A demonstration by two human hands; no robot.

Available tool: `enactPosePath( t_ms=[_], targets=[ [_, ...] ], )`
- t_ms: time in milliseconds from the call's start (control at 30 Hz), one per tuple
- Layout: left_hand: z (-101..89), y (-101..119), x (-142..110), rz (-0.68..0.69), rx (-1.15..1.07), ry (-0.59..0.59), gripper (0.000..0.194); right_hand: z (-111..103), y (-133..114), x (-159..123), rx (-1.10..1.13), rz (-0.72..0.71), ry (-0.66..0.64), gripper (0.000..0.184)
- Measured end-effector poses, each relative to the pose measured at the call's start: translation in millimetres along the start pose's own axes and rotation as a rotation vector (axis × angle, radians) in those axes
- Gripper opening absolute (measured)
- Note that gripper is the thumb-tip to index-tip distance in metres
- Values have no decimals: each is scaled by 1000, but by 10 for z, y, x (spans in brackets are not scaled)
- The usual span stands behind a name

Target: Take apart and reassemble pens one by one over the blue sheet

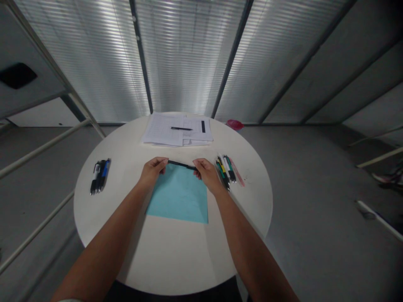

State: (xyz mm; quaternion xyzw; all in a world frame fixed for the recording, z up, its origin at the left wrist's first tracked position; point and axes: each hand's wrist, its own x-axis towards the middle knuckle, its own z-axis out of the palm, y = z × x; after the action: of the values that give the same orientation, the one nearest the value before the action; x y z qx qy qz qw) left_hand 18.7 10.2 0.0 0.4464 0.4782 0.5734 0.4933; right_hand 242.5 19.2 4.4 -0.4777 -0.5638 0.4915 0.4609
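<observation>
Your forearms [107, 247] reach in bare from the bottom of the view, over a round white table [171, 268]. Your left hand [153, 172] and right hand [206, 174] stand apart, each pinching one end of a thin black strip [181, 165] between thumb and fingers; neither hand is spread. You have that strip level along the far edge of a blue sheet [178, 197], which lies flat on the table between your wrists. Just beside your right hand sits a bundle of pens [225, 172], touching a pink item [237, 173] too blurred to name. Well off to your left lies a second bundle of pens [100, 176]. Near the far rim, papers [163, 130] carry a black pen [181, 128] and a black bar [203, 126]. A pink object [235, 124] shows just past that rim.
</observation>
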Motion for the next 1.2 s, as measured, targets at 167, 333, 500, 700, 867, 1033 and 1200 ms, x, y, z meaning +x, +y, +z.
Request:
enactPosePath(
  t_ms=[167,333,500,700,867,1033,1200],
  targets=[
    [-1,-18,7,3,-13,15,29,-1,-3,12,1,-46,28,36],
    [-3,-5,2,-18,-76,11,31,-6,-20,-16,-23,-11,-10,41],
    [2,10,-11,-28,-81,3,28,-14,3,-5,-16,-25,-36,36],
    [-4,2,-4,-16,-42,9,25,-8,-3,8,51,-2,-23,34],
    [3,23,-9,-28,-60,-3,26,-5,16,15,28,2,-14,28],
    [17,41,-8,-57,-134,30,24,-12,32,34,93,1,31,30],
    [-15,73,13,-96,-280,67,20,-34,62,60,225,27,70,33]
  ],
)
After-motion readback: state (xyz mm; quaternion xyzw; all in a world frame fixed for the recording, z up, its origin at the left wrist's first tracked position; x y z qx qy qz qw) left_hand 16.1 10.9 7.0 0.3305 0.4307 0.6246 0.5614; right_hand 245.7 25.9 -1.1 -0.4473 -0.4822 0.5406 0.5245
